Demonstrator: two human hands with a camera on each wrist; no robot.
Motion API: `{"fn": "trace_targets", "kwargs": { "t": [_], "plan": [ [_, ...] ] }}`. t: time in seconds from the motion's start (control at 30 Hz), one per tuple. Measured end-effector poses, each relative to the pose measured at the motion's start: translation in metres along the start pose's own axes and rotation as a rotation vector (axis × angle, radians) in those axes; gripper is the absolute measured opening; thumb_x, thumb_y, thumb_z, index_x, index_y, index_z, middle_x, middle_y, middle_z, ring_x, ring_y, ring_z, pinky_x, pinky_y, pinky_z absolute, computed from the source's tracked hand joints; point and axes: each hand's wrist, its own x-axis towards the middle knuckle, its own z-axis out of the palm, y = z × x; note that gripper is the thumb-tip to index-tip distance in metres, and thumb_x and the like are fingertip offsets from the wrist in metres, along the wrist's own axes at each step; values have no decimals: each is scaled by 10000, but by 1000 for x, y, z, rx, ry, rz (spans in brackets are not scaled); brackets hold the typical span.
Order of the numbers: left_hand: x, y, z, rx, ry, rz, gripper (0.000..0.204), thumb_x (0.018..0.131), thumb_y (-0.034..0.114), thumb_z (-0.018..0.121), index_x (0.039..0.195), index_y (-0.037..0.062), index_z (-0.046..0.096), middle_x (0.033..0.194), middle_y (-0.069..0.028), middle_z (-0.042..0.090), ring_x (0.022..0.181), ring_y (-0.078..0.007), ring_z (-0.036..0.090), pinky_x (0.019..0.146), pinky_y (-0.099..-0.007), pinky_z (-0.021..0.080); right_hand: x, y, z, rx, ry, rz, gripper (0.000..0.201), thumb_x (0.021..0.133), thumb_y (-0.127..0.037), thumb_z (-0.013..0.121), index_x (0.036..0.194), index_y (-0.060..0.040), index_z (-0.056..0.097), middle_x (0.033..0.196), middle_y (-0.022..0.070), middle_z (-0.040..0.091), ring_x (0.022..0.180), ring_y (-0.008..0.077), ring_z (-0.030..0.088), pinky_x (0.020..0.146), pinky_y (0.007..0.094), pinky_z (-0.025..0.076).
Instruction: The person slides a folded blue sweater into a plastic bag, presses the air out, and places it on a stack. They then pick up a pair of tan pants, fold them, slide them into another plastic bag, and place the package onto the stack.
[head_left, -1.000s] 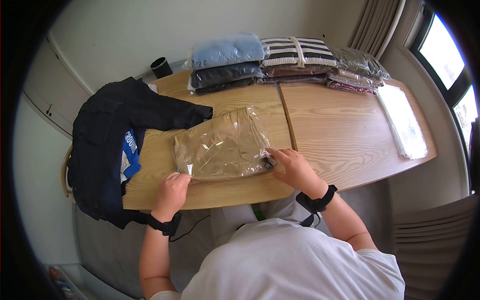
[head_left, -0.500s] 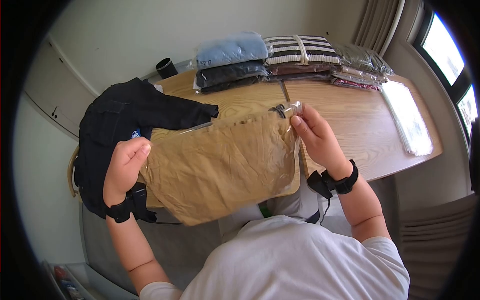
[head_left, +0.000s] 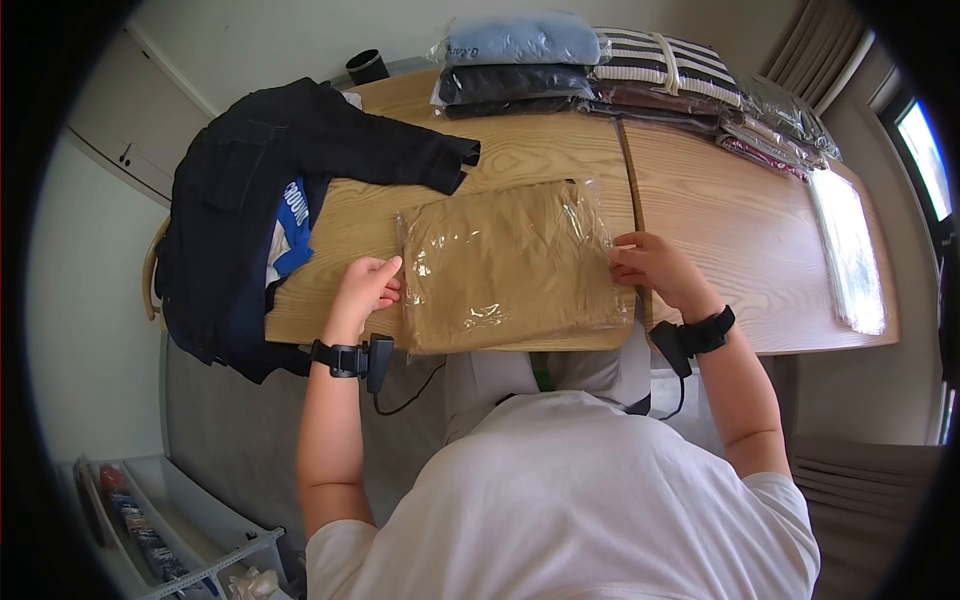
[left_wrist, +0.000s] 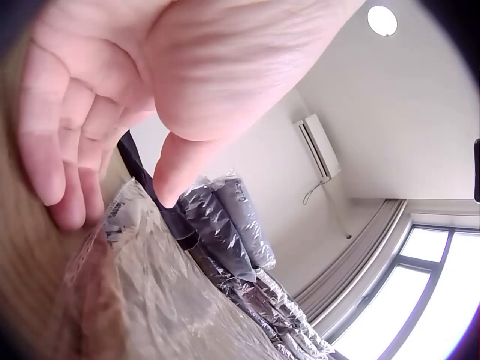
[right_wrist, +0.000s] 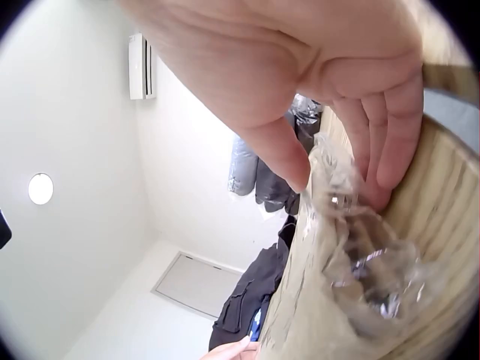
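A tan folded garment in a clear plastic bag [head_left: 510, 265] lies flat at the table's front edge. My left hand [head_left: 368, 292] is at its left side, thumb near the bag's edge; in the left wrist view the fingers of this hand [left_wrist: 150, 97] hang loosely, apart from the thumb, beside the bag [left_wrist: 172, 292]. At the opposite side, my right hand [head_left: 660, 270] holds the bag's edge. Loose film of the bag [right_wrist: 337, 180] lies between the thumb and fingers of the right hand [right_wrist: 300, 82] in the right wrist view.
A dark jacket [head_left: 235, 190] covers the table's left end, beside blue printed cloth [head_left: 292, 225]. Bagged clothes [head_left: 520, 85] are stacked along the back, with clear plastic bags [head_left: 850, 250] at the right. A black cup [head_left: 367, 67] stands behind; a grey bin [head_left: 200, 500] is at lower left.
The bagged garment was flat, then lifted and tilted up in both hands; it now lies flat on the table again. Both hands have come down to its sides, and the view has shifted.
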Motion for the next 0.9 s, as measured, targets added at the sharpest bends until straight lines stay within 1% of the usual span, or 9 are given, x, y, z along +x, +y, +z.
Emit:
{"fn": "trace_targets", "kwargs": {
  "t": [0.23, 0.37, 0.47, 0.57, 0.63, 0.67, 0.7, 0.77, 0.9],
  "plan": [
    [6, -18, 12, 72, -91, 144, 295, 825, 252, 717, 872, -16, 603, 762, -47, 602, 606, -102, 520, 547, -247, 433, 5, 3, 22, -197, 110, -58, 176, 872, -174, 669, 785, -33, 610, 678, -7, 548, 594, 77, 521, 537, 208, 445],
    [15, -29, 27, 192, 76, 352, 286, 795, 231, 740, 808, 11, 557, 735, -59, 593, 662, -134, 541, 598, -283, 452, 2, -1, 20, -162, 191, -85, 174, 860, -155, 682, 766, -38, 595, 665, -16, 546, 569, 69, 501, 505, 203, 406],
    [16, -18, 41, 143, 101, 314, 285, 828, 246, 712, 874, 14, 552, 793, -63, 609, 698, -135, 549, 610, -287, 451, 10, 5, 16, -80, 259, -83, 143, 858, -134, 678, 818, -20, 602, 720, 0, 561, 650, 89, 537, 583, 222, 441],
    [9, -9, 56, -228, -8, 112, 272, 894, 211, 646, 1015, 5, 519, 909, -46, 596, 731, -120, 572, 632, -269, 481, 5, 11, 26, 5, 585, -422, 174, 853, -151, 680, 888, 6, 615, 793, 50, 624, 788, 135, 600, 656, 262, 474],
    [4, -9, 65, -510, -60, 119, 372, 896, 246, 647, 1114, -23, 509, 1040, -90, 595, 890, -147, 582, 750, -302, 492, -32, -2, 36, -328, 526, -730, 189, 867, -132, 655, 982, 7, 599, 914, 58, 646, 909, 143, 593, 761, 279, 475],
    [0, -7, 67, -511, -62, 107, 372, 896, 246, 647, 1114, -23, 509, 1040, -90, 595, 890, -147, 582, 750, -302, 492, -50, -3, 37, -332, 286, -646, 241, 898, -157, 629, 1074, 2, 589, 942, 40, 651, 911, 138, 603, 817, 280, 468],
    [-4, -3, 67, -548, -154, 110, 363, 902, 231, 638, 1123, -27, 510, 1061, -96, 591, 927, -154, 583, 783, -315, 497, -58, 3, 41, -331, 284, -633, 241, 898, -157, 629, 1074, 2, 589, 942, 40, 651, 911, 138, 603, 817, 280, 468],
    [-13, 7, 70, -584, -254, 103, 355, 908, 216, 629, 1133, -32, 512, 1081, -101, 587, 964, -162, 584, 816, -327, 502, -67, 13, 49, -111, -420, -231, 329, 927, -246, 613, 1138, 4, 587, 958, 64, 660, 936, 163, 616, 881, 293, 461],
    [-15, 13, 74, -842, -381, 13, 265, 927, 187, 600, 1098, -6, 540, 1057, -91, 618, 920, -174, 616, 803, -325, 522, -55, 37, 62, 29, -615, 65, 490, 935, -334, 593, 1258, 23, 503, 1132, 132, 620, 1095, 197, 576, 960, 305, 450]
  ]
}}
